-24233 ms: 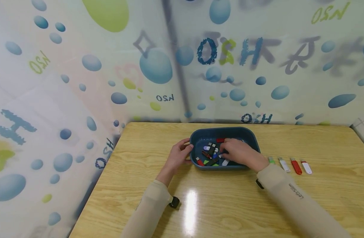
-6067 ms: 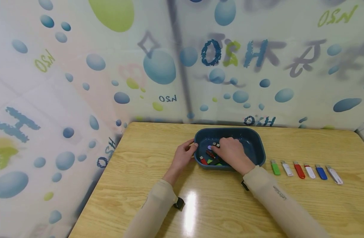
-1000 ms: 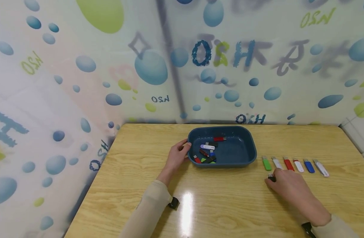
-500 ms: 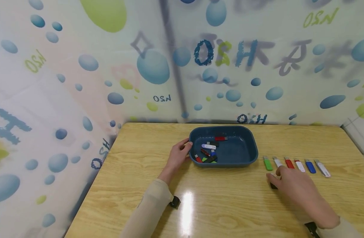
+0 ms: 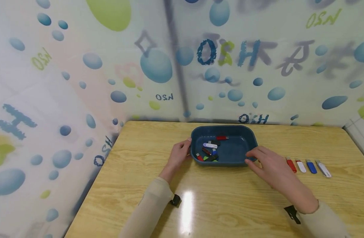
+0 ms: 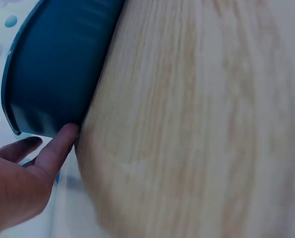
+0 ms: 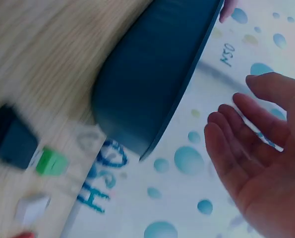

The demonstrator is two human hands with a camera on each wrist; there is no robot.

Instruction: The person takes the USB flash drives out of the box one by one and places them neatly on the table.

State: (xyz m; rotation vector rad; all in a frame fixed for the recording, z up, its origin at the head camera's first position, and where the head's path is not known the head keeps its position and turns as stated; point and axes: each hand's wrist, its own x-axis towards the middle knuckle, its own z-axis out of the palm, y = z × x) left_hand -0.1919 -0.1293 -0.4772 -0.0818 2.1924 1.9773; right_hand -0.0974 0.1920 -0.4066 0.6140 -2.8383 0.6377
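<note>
My left hand (image 5: 178, 154) is at the left end of a dark blue plastic bin (image 5: 229, 164); one straight finger touches its lower corner in the left wrist view. My right hand (image 5: 272, 168) hovers at the bin's right rim, holding nothing, fingers spread and slightly bent. Several USB flash drives lie at the bin's left side: a purple-and-white one (image 5: 210, 145), a red one (image 5: 222, 138), a blue one (image 5: 214, 152), and black, dark red and green ones. On the table, a black USB drive (image 7: 11, 139) lies before a green one (image 7: 52, 161); my right hand hides both in the head view.
A row of USB drives continues right of my hand: red (image 5: 291, 165), red-and-white (image 5: 300, 166), blue (image 5: 311, 167) and silver-white (image 5: 323, 169). The wooden table (image 5: 146, 142) meets a wall (image 5: 158, 109) printed with blue and green drops, close behind the bin.
Blue and silver-white drives have joined the row since the oldest frame. Over the last second my right hand let go of the black drive below the row and moved left to the bin's rim.
</note>
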